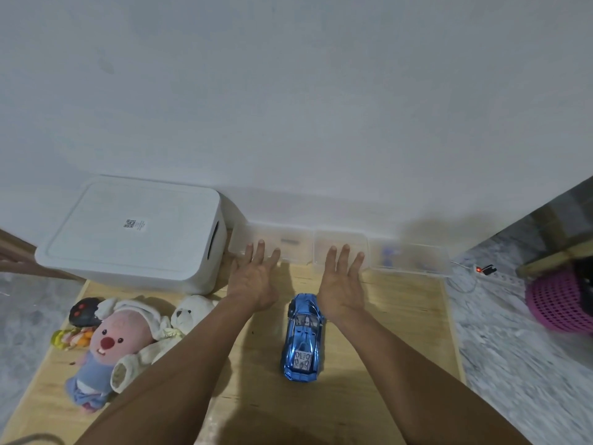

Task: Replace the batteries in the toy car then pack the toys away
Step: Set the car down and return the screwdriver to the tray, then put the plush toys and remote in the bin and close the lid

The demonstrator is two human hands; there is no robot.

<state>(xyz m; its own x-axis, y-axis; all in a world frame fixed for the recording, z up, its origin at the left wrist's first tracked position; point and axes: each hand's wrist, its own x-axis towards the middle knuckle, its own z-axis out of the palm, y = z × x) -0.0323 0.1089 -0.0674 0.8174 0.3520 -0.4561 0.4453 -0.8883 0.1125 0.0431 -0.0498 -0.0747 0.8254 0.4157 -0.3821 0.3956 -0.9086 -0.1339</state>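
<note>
While blue toy car [302,337] sits on wooden board [401,319] between our forearms, we hold left hand [253,279] and right hand [342,284] flat, fingers spread, gripping nothing; plush toys [122,342] lie left, white lidded bin [134,232] and 3 clear boxes [340,252] behind

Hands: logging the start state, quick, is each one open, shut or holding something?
Left hand: open, fingers straight, holding nothing.
Right hand: open, fingers straight, holding nothing.

Plain white wall [288,91]; grey marbled floor [513,364]; light wooden table [401,316].
</note>
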